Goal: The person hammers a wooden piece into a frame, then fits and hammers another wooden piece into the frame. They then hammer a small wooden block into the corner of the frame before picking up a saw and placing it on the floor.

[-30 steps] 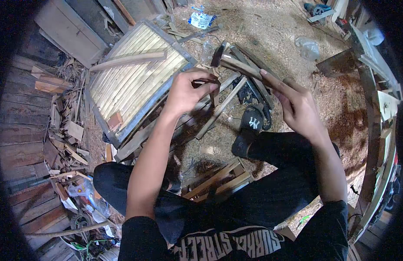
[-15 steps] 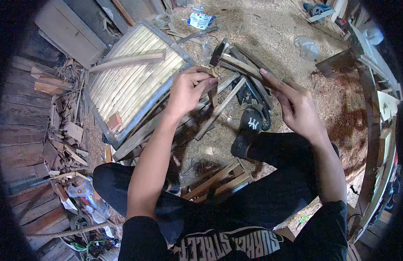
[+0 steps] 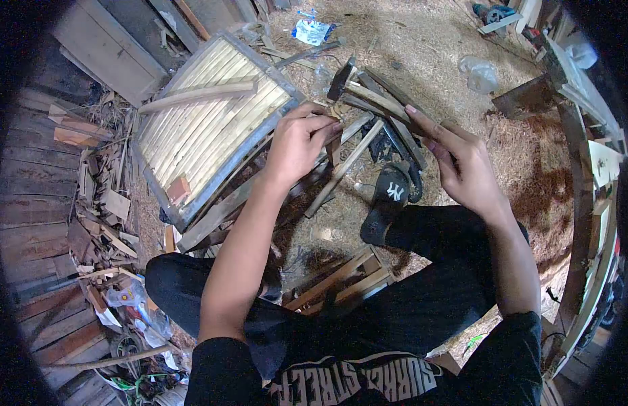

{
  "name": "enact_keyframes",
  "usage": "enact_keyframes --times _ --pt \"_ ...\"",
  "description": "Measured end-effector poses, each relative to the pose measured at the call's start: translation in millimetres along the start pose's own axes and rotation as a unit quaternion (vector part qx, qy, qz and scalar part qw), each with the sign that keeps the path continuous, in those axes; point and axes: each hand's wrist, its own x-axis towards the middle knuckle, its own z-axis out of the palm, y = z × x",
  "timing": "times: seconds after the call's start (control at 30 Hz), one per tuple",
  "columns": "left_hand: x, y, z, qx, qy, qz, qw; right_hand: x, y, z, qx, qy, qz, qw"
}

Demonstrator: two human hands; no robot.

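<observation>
My right hand point(image 3: 466, 166) is closed around the handle of a hammer point(image 3: 376, 101), its index finger stretched along the wood. The dark hammer head points away to the left, a little beyond my left hand. With thumb and fingers pinched together, my left hand point(image 3: 297, 145) is at the near right corner of a slatted wooden panel point(image 3: 212, 128) with a grey frame. Whatever sits in that pinch is too small or hidden to make out. A loose wooden strip point(image 3: 199, 97) and a small wood block point(image 3: 179, 189) lie on the panel.
My sandalled foot point(image 3: 387, 199) rests beside wooden bars under the panel. Wood scraps point(image 3: 114, 203) pile up at the left. Plastic bags point(image 3: 480, 73) and a blue-white wrapper point(image 3: 312, 32) lie on the sawdust floor. Long boards point(image 3: 576, 203) stand along the right.
My left hand has shifted slightly to the right, still pinched. The hammer and my right hand have barely moved.
</observation>
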Motion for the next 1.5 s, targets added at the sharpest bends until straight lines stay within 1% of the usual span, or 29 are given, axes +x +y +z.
enact_keyframes --times 0.13,0.2,0.3,0.33,0.4,0.47,0.53,0.6,0.77,0.87,0.93,0.97,1.03,1.07,1.1,1.13,1.2,1.27,1.33,1.37,1.43,1.47,1.5 --pt "-1 2 -9 -0.009 -0.023 -0.001 1.000 0 -1 1 0.020 0.013 -0.010 1.000" --pt "-2 4 -11 -0.006 -0.023 -0.053 0.998 -1 0 0 0.011 0.002 -0.009 1.000" --pt "-2 3 -8 -0.031 -0.017 -0.070 0.997 -3 -1 -1 -0.015 -0.016 -0.014 1.000" --pt "-2 4 -6 -0.031 -0.017 -0.069 0.997 -3 -2 -1 -0.032 -0.023 -0.020 0.999" --pt "-4 5 -2 -0.039 0.018 -0.067 0.997 -3 -1 1 -0.037 -0.025 -0.022 0.999" --pt "-4 4 -1 -0.027 0.016 -0.071 0.997 -4 0 2 -0.043 -0.028 -0.026 0.998" --pt "-4 4 -2 -0.014 0.015 -0.074 0.997 -5 -1 2 -0.065 -0.056 -0.002 0.996" --pt "-4 4 -2 -0.008 0.017 -0.054 0.998 -8 3 4 -0.076 -0.054 -0.008 0.996" --pt "-5 6 2 -0.003 0.022 -0.059 0.998 -11 1 4 -0.092 -0.057 -0.005 0.994" --pt "-4 11 1 0.001 0.022 -0.063 0.998 -11 3 6 -0.103 -0.052 -0.005 0.993" --pt "-3 13 0 0.000 0.026 -0.066 0.997 -11 1 8 -0.054 0.011 -0.022 0.998" --pt "-2 13 -1 -0.011 0.014 -0.076 0.997 -11 0 7 -0.054 0.010 -0.023 0.998" --pt "-2 12 -1 -0.021 0.002 -0.085 0.996 -11 -3 2 -0.142 -0.073 0.000 0.987" --pt "-1 11 -1 -0.010 0.009 -0.064 0.998 -11 -2 3 -0.142 -0.072 -0.001 0.987" --pt "-1 10 -1 0.001 0.015 -0.044 0.999 -13 1 6 -0.131 -0.043 -0.012 0.990" --pt "0 10 0 0.001 0.015 -0.044 0.999 -13 2 8 -0.120 -0.014 -0.024 0.992" --pt "-1 9 0 -0.021 0.004 -0.064 0.998 -13 1 8 -0.104 -0.009 -0.025 0.994" --pt "-2 8 1 -0.009 0.002 -0.061 0.998 -14 -2 6 -0.088 -0.003 -0.024 0.996" --pt "1 11 -1 0.004 0.003 -0.056 0.998 -12 -5 1 -0.168 -0.067 0.004 0.984" --pt "-1 13 0 0.007 0.009 -0.057 0.998 -11 -3 4 -0.168 -0.067 0.002 0.984" --pt "-2 12 0 0.010 0.012 -0.060 0.998 -12 4 13 -0.043 0.063 -0.071 0.995" --pt "-2 10 0 0.006 0.007 -0.061 0.998 -14 2 11 -0.042 0.062 -0.069 0.995" --pt "-2 10 0 0.003 0.004 -0.061 0.998 -14 -1 5 -0.111 -0.015 -0.032 0.993"
